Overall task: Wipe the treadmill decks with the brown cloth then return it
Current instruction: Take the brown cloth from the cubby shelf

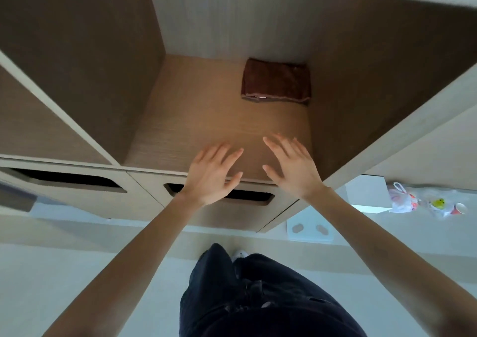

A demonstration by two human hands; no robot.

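A folded brown cloth [275, 81] lies at the back right of an open wooden cubby shelf [196, 119]. My left hand [213, 172] and my right hand [290, 167] hover side by side over the shelf's front edge, fingers spread and straight, holding nothing. Both hands are well in front of the cloth and apart from it. No treadmill is in view.
The cubby has wooden side walls left and right. Below it are drawer fronts with cut-out handles [74, 181]. A white scale [311, 229] sits on the pale floor at the right, beside a plastic bag [402, 201] and a paper cup [459, 209].
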